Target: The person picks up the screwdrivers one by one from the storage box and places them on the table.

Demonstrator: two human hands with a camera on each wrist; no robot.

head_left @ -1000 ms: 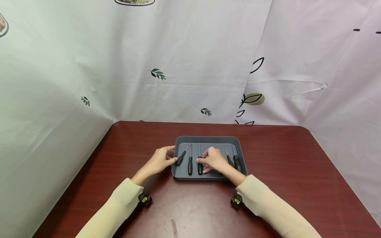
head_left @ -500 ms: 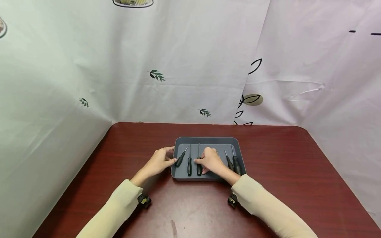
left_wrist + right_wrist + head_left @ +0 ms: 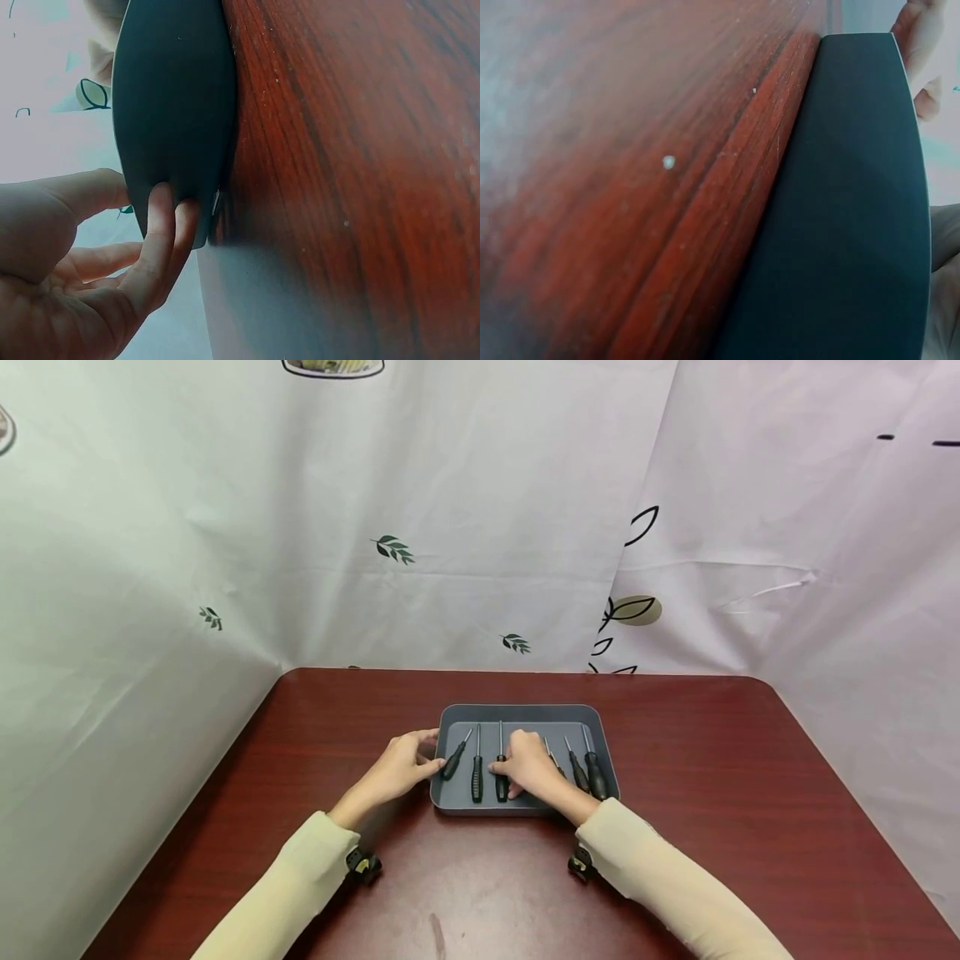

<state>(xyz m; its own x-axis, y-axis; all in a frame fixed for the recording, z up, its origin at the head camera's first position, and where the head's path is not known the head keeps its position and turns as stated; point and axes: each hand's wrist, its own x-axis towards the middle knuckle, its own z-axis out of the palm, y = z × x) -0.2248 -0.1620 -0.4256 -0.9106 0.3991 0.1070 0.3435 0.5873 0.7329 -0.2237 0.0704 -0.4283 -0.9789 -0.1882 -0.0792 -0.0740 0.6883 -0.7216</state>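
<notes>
A grey rectangular tray (image 3: 487,811) holds several black-handled screwdrivers laid side by side. My left hand (image 3: 396,767) pinches its left wall, thumb at the rim; in the left wrist view, fingertips (image 3: 160,196) press the wall's outer face. Inside the tray, my right hand (image 3: 536,770) pinches the third screwdriver from the left (image 3: 502,788) at its handle, whose upper part the thumb covers. To its left lie a ridged-handled screwdriver (image 3: 477,779) and a short, slanted one (image 3: 453,764). The right wrist view mostly shows the tray's wall (image 3: 840,210), which hides the right fingers.
Right of the right hand lie a partly covered screwdriver (image 3: 555,760), a slim one (image 3: 577,772) and a thick-handled one (image 3: 595,774). The tray stands on a reddish-brown wooden table (image 3: 360,697). A white printed cloth (image 3: 457,602) hangs behind and at both sides.
My right hand and forearm have shifted slightly left, uncovering part of another screwdriver on their right. The left hand stays on the tray wall. The head view has shifted a little.
</notes>
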